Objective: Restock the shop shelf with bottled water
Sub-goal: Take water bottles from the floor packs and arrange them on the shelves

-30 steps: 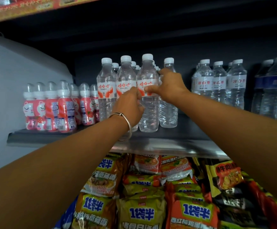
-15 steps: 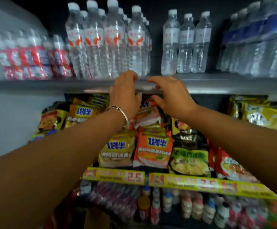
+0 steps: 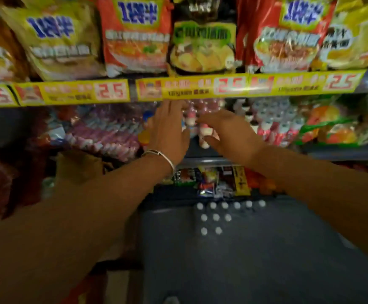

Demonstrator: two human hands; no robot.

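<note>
Eleven white caps [image 3: 216,217], seen end-on, mark the bottled water standing upright low in the middle of the view, near the person, long axes vertical and caps pointing up; the bottle bodies are lost in the dark. Farther off and to the left, the left hand [image 3: 167,132], a bracelet [image 3: 160,155] at its wrist, reaches forward with fingers straight and loose, holding nothing, below the yellow price strip [image 3: 112,93]. Just right of it, the right hand [image 3: 229,133] hangs relaxed, fingers gently bent and empty, in front of small pink-capped drink bottles [image 3: 202,128]. Noodle packets [image 3: 134,34] fill the shelf above.
</note>
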